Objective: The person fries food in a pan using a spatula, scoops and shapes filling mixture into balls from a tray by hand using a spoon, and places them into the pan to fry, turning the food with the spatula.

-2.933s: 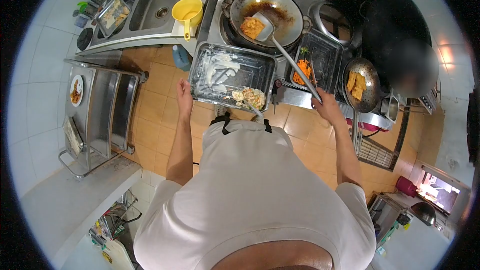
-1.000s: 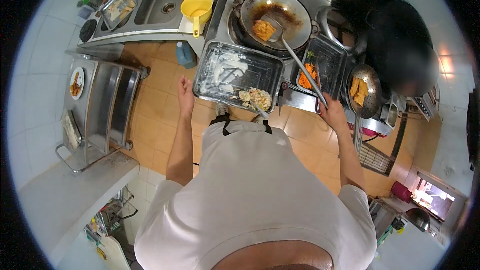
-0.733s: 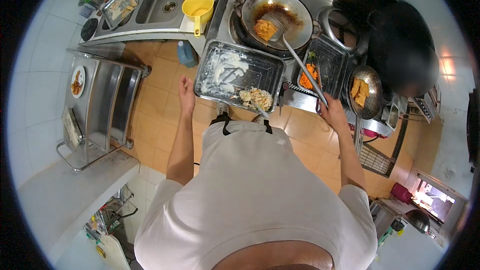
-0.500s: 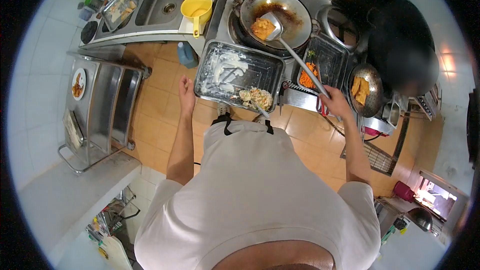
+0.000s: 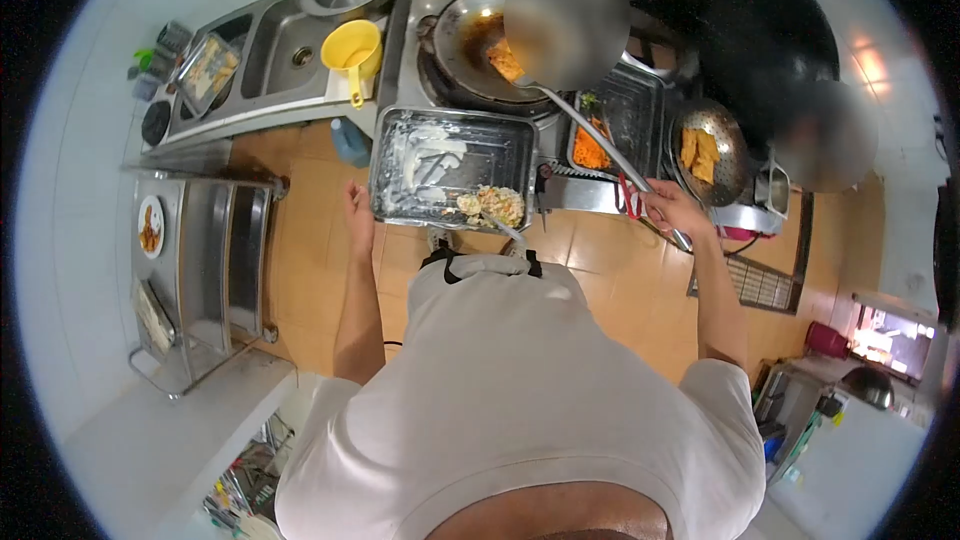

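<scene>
My right hand is closed around the long metal handle of a wok spatula. Its blade end reaches into the wok, partly covered by a blurred patch. A golden-brown fried piece lies in the wok by the blade, above dark oil. My left hand hangs empty beside the left edge of a metal tray, fingers loosely apart. White creamy smears coat the tray, and a chopped vegetable mix sits in its near right corner with a spoon handle sticking out.
Right of the wok stand a tray of shredded carrot and a strainer holding fried pieces. Red-handled scissors lie near my right hand. To the left are a yellow dipper, a sink and a steel cart.
My right hand has drawn the spatula back towards me, and more of its handle end shows past my hand. The view has shifted slightly; a blurred patch now hides part of the wok.
</scene>
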The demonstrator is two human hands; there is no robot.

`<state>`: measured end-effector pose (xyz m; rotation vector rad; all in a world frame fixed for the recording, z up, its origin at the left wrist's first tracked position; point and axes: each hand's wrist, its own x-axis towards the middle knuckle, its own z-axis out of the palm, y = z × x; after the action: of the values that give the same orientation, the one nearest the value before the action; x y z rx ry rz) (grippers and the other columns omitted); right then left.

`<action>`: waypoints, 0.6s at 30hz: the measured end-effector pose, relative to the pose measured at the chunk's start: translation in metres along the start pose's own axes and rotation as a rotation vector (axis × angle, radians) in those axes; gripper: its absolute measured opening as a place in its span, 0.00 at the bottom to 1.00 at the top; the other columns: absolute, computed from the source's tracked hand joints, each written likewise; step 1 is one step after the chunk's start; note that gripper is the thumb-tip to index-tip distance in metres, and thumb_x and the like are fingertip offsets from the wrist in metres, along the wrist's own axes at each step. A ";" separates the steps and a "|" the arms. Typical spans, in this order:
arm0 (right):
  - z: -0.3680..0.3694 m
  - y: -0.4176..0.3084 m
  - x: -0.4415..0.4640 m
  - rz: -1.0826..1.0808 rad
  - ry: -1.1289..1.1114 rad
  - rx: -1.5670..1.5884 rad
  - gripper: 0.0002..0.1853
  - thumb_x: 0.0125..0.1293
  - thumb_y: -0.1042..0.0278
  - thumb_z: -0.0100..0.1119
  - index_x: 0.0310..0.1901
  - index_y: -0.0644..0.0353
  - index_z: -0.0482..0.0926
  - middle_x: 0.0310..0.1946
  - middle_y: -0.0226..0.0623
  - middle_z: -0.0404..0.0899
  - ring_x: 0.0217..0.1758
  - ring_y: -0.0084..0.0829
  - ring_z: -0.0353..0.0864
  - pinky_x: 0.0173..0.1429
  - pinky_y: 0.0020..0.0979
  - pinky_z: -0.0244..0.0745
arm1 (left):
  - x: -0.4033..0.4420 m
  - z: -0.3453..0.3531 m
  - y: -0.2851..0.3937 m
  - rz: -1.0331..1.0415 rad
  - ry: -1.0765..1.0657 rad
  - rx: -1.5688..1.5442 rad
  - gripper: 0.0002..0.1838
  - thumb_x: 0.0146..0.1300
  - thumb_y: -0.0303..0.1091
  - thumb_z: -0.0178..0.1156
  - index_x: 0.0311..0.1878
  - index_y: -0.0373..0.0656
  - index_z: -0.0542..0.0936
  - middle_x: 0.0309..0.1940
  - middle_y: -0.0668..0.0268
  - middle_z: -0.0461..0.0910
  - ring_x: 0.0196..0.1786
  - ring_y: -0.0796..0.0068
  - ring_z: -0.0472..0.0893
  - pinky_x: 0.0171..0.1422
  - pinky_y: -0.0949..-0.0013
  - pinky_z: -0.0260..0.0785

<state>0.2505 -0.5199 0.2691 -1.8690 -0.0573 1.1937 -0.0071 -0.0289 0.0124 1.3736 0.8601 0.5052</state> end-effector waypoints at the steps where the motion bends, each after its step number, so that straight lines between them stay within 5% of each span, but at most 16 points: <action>1: -0.007 0.012 -0.013 0.005 0.049 0.025 0.11 0.73 0.65 0.51 0.52 0.57 0.76 0.17 0.21 0.63 0.13 0.14 0.58 0.15 0.21 0.53 | 0.004 -0.001 -0.004 0.008 0.003 0.001 0.26 0.72 0.38 0.55 0.68 0.39 0.65 0.57 0.60 0.71 0.59 0.69 0.70 0.66 0.67 0.61; 11: -0.030 0.115 -0.153 0.079 0.518 0.255 0.14 0.72 0.61 0.53 0.56 0.53 0.76 0.16 0.20 0.63 0.11 0.14 0.58 0.14 0.22 0.55 | 0.029 0.011 -0.001 0.094 -0.037 0.192 0.24 0.69 0.34 0.58 0.65 0.35 0.68 0.50 0.63 0.75 0.50 0.74 0.74 0.56 0.71 0.66; 18: -0.047 0.166 -0.175 0.112 0.783 0.304 0.10 0.72 0.63 0.52 0.47 0.59 0.75 0.16 0.23 0.65 0.12 0.16 0.61 0.15 0.24 0.61 | 0.018 0.019 0.023 0.012 -0.043 0.231 0.24 0.70 0.34 0.57 0.65 0.34 0.68 0.49 0.63 0.76 0.49 0.74 0.74 0.54 0.71 0.66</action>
<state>0.1267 -0.7318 0.2842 -1.9502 0.6288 0.4353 0.0219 -0.0236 0.0306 1.5958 0.8960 0.3930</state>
